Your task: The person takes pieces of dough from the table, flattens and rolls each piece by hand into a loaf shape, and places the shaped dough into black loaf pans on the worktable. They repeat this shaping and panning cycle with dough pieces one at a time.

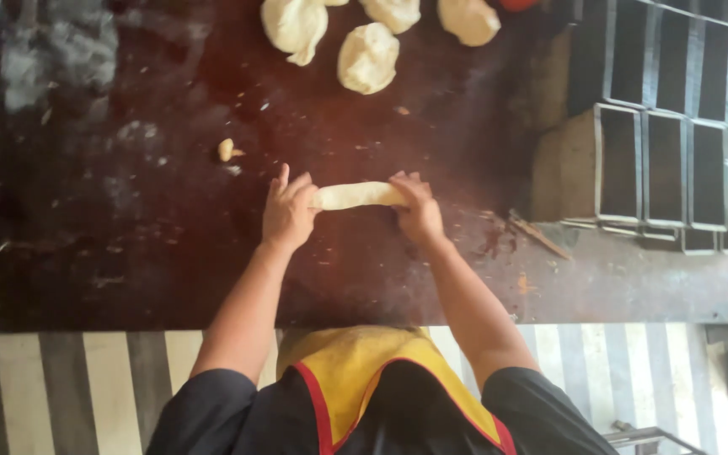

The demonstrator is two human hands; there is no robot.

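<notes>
A pale roll of dough (355, 195) lies crosswise on the dark worktable (128, 244). My left hand (288, 211) rests palm down on its left end, fingers spread. My right hand (417, 206) presses on its right end. Only the middle of the roll shows between the two hands.
Several dough lumps (368, 57) lie at the far side of the table, and a small dough scrap (226, 150) lies to the left. Stacked dark metal loaf tins (663, 160) fill the right side. A striped floor (86, 388) runs below the table's near edge.
</notes>
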